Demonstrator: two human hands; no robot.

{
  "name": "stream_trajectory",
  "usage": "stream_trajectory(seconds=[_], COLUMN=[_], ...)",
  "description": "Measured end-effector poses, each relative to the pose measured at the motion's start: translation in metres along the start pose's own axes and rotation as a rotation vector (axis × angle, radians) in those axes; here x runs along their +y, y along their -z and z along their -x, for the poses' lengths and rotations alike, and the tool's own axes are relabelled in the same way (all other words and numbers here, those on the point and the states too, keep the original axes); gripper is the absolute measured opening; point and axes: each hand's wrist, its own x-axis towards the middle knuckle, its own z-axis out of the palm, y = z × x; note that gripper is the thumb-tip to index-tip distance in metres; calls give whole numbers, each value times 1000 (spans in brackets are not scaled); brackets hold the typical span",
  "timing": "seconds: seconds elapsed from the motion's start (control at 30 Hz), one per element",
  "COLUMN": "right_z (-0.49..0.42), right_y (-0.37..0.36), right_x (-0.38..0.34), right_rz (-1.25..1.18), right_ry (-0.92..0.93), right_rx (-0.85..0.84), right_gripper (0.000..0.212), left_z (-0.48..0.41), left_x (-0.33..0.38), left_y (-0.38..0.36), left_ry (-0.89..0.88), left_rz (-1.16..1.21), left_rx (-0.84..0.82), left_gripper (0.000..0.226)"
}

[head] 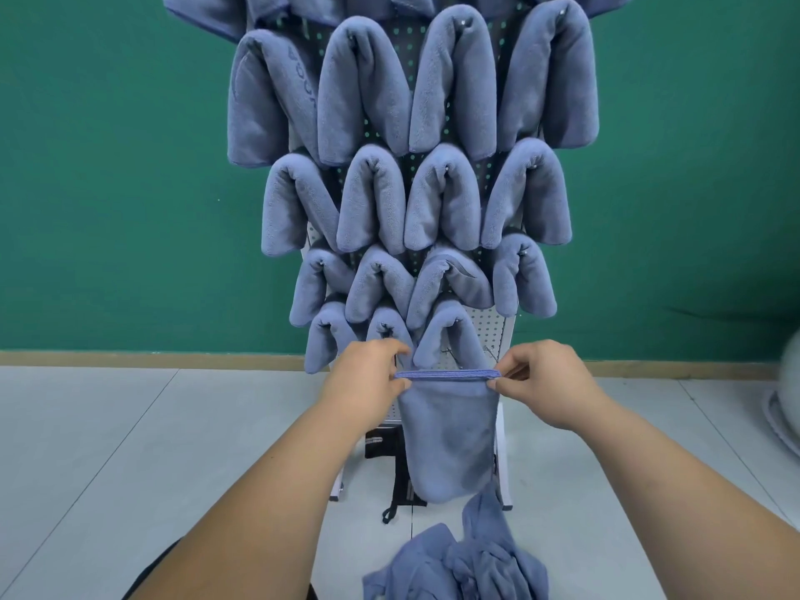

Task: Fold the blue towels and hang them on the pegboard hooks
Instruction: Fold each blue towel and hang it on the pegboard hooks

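Both hands grip one folded blue towel [448, 430] by its top edge, the left hand [368, 383] pinching one corner and the right hand [545, 383] the other. It hangs between them, just before the pegboard [487, 329], whose hung towels [415, 136] rise above the knuckles. Below the wrists lies a loose heap [467, 565] on the floor [151, 448].

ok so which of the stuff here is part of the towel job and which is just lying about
Part of the job: folded towel, pinched at its top corners by the left hand and right hand; loose towels on the floor; hung towels; pegboard.
Just lying about: black thing at the board's foot; blurred white thing at the right edge.
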Motion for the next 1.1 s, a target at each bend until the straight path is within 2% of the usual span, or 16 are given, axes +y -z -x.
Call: stream_trajectory(seconds=[0.1, 0.23, 0.33, 0.37, 0.43, 0.5, 0.6, 0.67, 0.8, 0.97, 1.1], right_z=[1, 6, 12, 13, 14, 14, 14, 14, 13, 13, 13], right_y=[-1, -9, -21, -25, -31, -32, -32, -33, -40, -43, -41], right_x=[-4, -14, -23, -26, -30, -33, -33, -27, -12, -2, 5], right_rz=[-172, -417, -480, -484, -482, -470, -497, -446, -161, 1, 121], right_ry=[-8, 32, 71, 94, 132, 143, 148, 149, 131, 93, 61], right_rx=[-19, -52, -75, -82, -76, -50, -79, -165, -285, -333, -387], right_gripper=[14, 15, 15, 14, 13, 11, 13, 19, 42, 39, 47], left_z=[-1, 4, 9, 13, 15, 14, 12, 11, 11, 5, -1], left_x=[1, 9, 16, 21, 28, 29, 27, 27, 25, 17, 6], left_y=[1, -2, -5, -3, -3, -3, -1, 2, 9, 17, 23], left_ry=[21, 93, -71, -141, -243, -288, -332, -368, -393, -259, -106], left_rz=[-143, -168, 45, 146, 243, 239, 260, 288, 346, 513, 614], left_rx=[29, 18, -94, -128, -132, -74, 10, 70, 189, 324, 395], left_gripper=[3, 6, 37, 39, 27, 17, 15, 15, 14, 17, 15])
